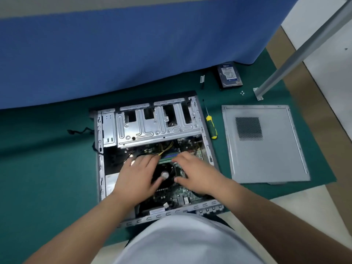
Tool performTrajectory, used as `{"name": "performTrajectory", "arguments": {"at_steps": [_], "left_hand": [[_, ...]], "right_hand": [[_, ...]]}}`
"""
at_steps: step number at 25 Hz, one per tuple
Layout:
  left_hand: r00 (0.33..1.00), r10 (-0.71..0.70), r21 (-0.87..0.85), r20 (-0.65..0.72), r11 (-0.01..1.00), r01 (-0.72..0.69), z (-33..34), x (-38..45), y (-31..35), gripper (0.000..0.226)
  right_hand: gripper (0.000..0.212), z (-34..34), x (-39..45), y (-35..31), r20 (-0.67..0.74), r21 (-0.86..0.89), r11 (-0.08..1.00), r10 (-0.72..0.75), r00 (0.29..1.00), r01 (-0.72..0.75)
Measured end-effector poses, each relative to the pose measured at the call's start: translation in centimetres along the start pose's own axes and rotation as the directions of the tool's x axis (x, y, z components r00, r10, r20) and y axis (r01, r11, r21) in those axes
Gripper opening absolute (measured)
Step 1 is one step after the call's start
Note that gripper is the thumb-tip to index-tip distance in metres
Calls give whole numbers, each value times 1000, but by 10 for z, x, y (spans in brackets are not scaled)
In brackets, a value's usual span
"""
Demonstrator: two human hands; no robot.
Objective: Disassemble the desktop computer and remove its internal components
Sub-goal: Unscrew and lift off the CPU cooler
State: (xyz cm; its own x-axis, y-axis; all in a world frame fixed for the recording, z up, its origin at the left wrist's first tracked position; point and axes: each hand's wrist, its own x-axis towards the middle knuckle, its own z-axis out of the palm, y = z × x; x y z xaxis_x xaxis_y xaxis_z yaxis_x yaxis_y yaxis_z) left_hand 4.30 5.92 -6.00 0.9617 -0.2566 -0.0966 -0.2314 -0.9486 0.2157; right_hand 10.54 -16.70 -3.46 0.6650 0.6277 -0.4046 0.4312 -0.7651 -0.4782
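Note:
An open grey computer case [99,149] lies flat on a green mat, its metal drive cage [152,126] at the far end. Inside, a black CPU fan [164,175] sits between my hands on the green motherboard [171,197]. My left hand [137,176] rests left of the fan, fingers reaching to the memory stick [168,159]. My right hand [192,174] reaches the stick's right end, thumb beside the fan. Both sets of fingertips press at the stick; whether they grip it is hidden. Yellow and black cables [165,147] run just beyond.
The removed side panel [266,155] lies right of the case. A yellow-handled screwdriver [211,126] lies between them. A hard drive [229,75], a small bracket [202,79] and loose screws [242,92] sit farther back. A blue cloth-covered table [133,50] and a metal leg [297,56] stand behind.

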Motion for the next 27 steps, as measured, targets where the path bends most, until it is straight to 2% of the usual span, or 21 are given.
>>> {"name": "performTrajectory", "arguments": {"at_steps": [2, 4, 7, 11, 15, 18, 21, 24, 27], "left_hand": [[967, -78, 161, 243, 986, 39, 7, -3, 4, 86], [933, -128, 276, 338, 961, 32, 12, 0, 7, 97], [918, -169, 376, 358, 926, 24, 15, 5, 11, 102], [931, -161, 377, 327, 926, 28, 15, 5, 11, 97], [963, -82, 256, 257, 967, 14, 12, 0, 7, 90], [970, -70, 59, 231, 997, 58, -3, 2, 11, 98], [991, -22, -108, 132, 994, 37, -33, 12, 24, 106], [998, -68, -329, 7, 942, 66, -72, 27, 36, 98], [979, -178, -568, -98, 818, 92, -108, 43, 38, 82]], "right_hand": [[92, 21, 17, -2, 165, -105, 994, 51, 985, -34], [105, 36, 30, -1, 187, -141, 989, 78, 979, -52], [108, 54, 40, 1, 169, -143, 984, 131, 977, -107], [102, 60, 43, 2, 117, -98, 989, 120, 986, -108], [95, 52, 30, 1, 55, -55, 996, 66, 996, -63], [100, 23, 16, -3, 49, -23, 999, 33, 998, -32], [102, -30, 4, -10, 33, -45, 998, -31, 999, 33], [98, -88, -3, -15, -14, -66, 993, -103, 995, 102], [100, -133, -10, -17, -166, 83, 990, -98, 981, 113]]}}
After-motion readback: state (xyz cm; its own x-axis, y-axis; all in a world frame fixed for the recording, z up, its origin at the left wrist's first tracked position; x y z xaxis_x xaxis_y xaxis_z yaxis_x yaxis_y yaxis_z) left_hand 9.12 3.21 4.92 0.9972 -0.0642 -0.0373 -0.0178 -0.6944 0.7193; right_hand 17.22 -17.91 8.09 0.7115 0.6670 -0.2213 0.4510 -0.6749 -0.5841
